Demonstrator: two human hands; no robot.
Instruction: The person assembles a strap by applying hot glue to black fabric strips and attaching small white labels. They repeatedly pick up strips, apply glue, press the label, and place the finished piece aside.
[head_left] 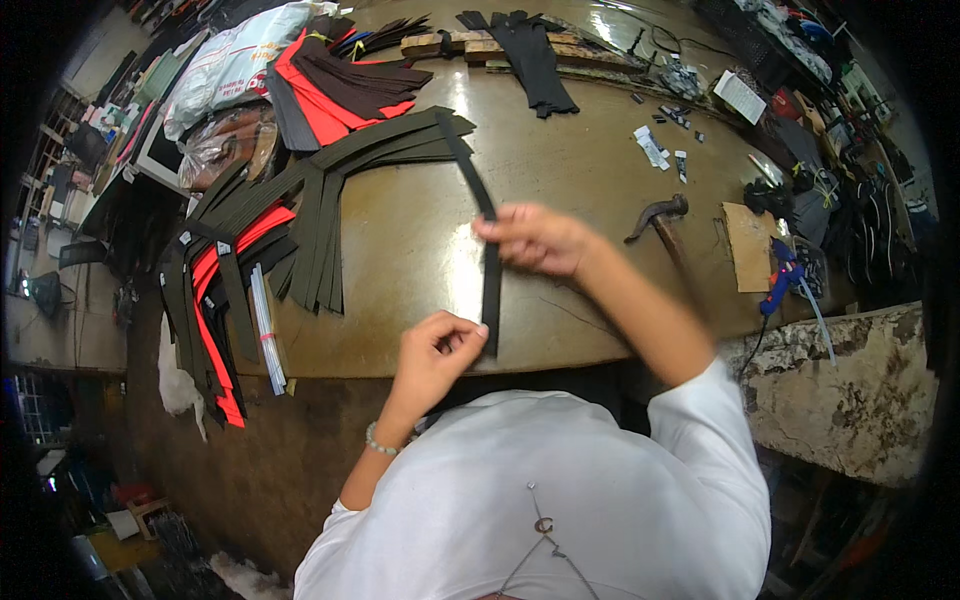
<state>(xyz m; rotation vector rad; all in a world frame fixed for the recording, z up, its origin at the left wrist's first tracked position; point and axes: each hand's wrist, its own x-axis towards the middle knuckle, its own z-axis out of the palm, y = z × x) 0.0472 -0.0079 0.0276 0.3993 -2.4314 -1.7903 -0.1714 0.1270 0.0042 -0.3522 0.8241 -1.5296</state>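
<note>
A long, narrow black fabric strip (491, 290) runs from the table's near edge up toward the piles at the back. Fingers of my right hand (540, 238) pinch it around its middle; that forearm is slightly blurred. My left hand (437, 357) is closed, with thumb and fingertip on the strip's near end. Beyond and to the left lie fanned dark olive strips (320, 240), and the black strip's far end rests over the tip of that pile. Bright red strips (205, 275) lie among the dark ones and hang over the edge.
A hammer (665, 215) lies to the right of my right hand. Farther right are brown cardboard (748, 245) and a blue glue gun (783, 275) with its cord. Small tubes (652, 147) lie at the back right. A bundle of pale sticks (267, 335) rests at the left edge.
</note>
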